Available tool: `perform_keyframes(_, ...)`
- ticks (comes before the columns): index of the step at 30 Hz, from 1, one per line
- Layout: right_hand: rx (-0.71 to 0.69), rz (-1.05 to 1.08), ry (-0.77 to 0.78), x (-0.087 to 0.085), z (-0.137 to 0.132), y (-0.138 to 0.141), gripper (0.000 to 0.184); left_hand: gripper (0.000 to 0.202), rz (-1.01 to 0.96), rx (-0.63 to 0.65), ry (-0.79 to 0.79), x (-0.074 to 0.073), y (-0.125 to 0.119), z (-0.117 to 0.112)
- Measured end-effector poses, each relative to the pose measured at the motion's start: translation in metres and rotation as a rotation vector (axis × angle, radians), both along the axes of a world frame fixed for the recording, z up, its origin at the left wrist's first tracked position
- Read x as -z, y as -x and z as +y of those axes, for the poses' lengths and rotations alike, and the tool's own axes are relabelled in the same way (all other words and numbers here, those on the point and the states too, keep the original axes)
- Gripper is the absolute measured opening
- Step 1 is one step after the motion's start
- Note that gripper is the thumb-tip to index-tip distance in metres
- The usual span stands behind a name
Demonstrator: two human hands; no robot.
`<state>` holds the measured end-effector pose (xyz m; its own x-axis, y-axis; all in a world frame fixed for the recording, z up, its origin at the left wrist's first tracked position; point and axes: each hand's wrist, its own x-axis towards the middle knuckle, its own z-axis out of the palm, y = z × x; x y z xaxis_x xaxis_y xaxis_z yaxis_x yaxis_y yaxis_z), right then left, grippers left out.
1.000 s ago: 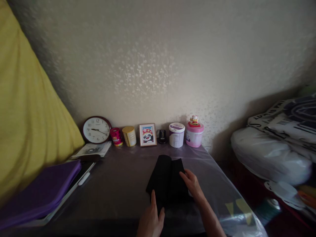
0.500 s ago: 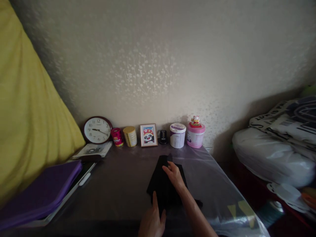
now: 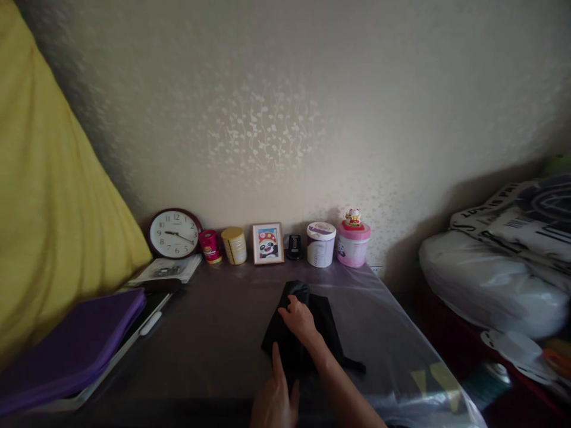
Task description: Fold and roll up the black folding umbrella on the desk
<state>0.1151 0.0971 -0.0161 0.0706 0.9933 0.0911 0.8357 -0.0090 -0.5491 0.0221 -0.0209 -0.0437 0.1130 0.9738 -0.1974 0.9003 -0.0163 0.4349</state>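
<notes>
"What can you make out from your station?"

"Beyond the hands (image 3: pixel 300 321), I see a pale wall (image 3: pixel 379 148) with a leafy pattern; left of them, a yellow curtain (image 3: pixel 53 202). Beneath them, the desk (image 3: pixel 214 339) wears a glossy clear cover (image 3: pixel 388 333)."

"And the light?"

"Dim to me, brightest mid-wall."

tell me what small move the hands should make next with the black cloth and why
Perhaps the right hand should tuck in the narrow dark strip, since it sticks out beyond the near right corner of the black cloth, while the left hand is at the near left edge.
</notes>
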Motion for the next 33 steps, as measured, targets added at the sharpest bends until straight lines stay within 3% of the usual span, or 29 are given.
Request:
perform_keyframes(5,-0.010,-0.032,-0.015,0.000,0.000,0.003,0.035,0.064,-0.012,0.086,-0.061,-0.003,0.000,-0.002)
perform_keyframes(9,-0.055,-0.009,-0.016,-0.003,0.000,0.003,0.032,0.067,0.020,0.182,0.010,-0.009,0.002,0.003)
perform_keyframes(14,-0.331,0.122,-0.061,-0.010,-0.017,-0.004,0.028,0.068,0.015,0.146,0.041,-0.013,0.002,0.006)
perform_keyframes(17,-0.464,0.206,-0.192,-0.008,-0.036,-0.013,0.027,0.067,0.015,0.102,0.057,-0.013,0.002,0.005)
perform_keyframes(22,-0.447,0.119,-0.424,0.008,-0.050,-0.031,0.026,0.067,-0.001,0.095,0.082,-0.009,0.004,0.007)
perform_keyframes(26,-0.461,-0.001,-0.433,0.021,-0.033,-0.039,0.026,0.070,-0.003,0.093,0.081,-0.005,0.007,0.009)
perform_keyframes(33,-0.432,-0.144,-0.386,0.027,0.028,-0.047,0.029,0.077,-0.031,0.062,0.148,0.002,0.010,0.016)
